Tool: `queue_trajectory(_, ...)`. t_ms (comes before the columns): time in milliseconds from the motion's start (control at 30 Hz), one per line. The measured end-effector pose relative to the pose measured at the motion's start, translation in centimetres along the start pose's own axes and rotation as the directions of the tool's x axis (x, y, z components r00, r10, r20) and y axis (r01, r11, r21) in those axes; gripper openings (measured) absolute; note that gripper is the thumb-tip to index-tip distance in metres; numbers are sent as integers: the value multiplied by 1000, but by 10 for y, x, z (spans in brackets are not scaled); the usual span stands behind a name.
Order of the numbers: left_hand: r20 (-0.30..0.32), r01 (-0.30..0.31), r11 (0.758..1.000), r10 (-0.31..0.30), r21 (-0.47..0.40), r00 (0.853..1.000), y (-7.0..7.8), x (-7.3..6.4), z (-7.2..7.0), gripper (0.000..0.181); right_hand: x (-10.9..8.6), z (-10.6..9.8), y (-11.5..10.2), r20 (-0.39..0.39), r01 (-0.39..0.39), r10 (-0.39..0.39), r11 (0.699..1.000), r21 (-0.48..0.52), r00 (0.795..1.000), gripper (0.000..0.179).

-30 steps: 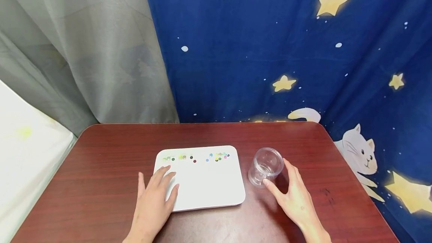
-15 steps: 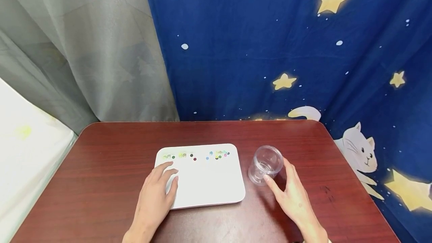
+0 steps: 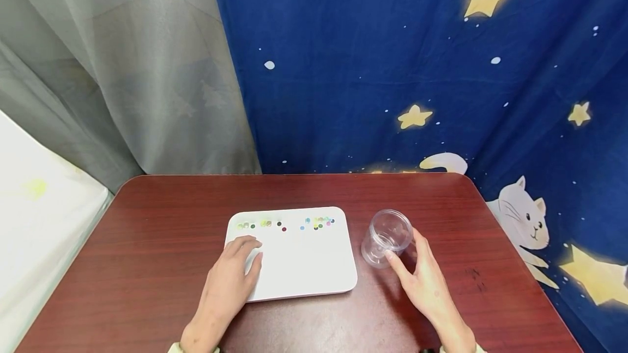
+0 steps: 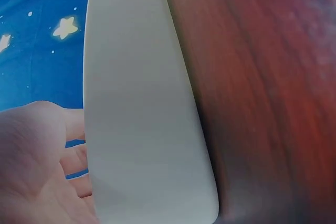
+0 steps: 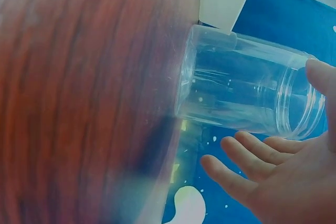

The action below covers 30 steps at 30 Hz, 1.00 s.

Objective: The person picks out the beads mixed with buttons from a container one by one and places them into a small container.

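Observation:
In the head view, a white rectangular tray (image 3: 304, 266) lies on the table with several small, round, bead-like coloured pieces (image 3: 321, 223) along its far side. My left hand (image 3: 228, 279) is over the tray's left part, fingers bent and thumb near them. In the left wrist view the tray's side (image 4: 136, 98) hides those fingertips. A clear, wide-mouthed jar (image 3: 380, 247) stands upright right of the tray. My right hand (image 3: 427, 282) lightly holds it, thumb at the near rim and fingers along the right side. The right wrist view shows the jar (image 5: 231, 85) see-through, its base on the table.
The dark red wooden table (image 3: 171, 222) has rounded far corners. Behind it hang a grey curtain (image 3: 147, 70) and a blue curtain (image 3: 353, 70) with stars and a cat. White cloth (image 3: 44, 233) hangs at the left.
My left fingers have drawn together and bent more, the thumb coming closer to them. My right hand and the jar stay put. The head view has tilted down slightly, then steadied.

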<state>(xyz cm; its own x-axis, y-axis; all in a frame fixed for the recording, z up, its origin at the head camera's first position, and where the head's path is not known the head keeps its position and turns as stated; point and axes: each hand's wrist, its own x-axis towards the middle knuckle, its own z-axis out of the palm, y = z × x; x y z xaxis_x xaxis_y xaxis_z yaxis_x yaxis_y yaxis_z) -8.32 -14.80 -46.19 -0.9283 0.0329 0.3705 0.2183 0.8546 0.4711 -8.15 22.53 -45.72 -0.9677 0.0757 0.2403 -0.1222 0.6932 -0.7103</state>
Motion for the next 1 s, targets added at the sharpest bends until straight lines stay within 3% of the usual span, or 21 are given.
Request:
queue_trajectory(333,42,28,1000,-28,-7,999,-4,5,6,19,6,2,-1,20,-20,19,999,44,1000,81)
queue_trajectory(733,82,31,999,-31,-5,996,-5,5,8,24,10,9,0,47,-44,37,988,151,998,76)
queue_trajectory(1000,112,19,1000,-18,-10,994,-4,11,12,26,11,6,2,48,-33,29,995,98,998,82)
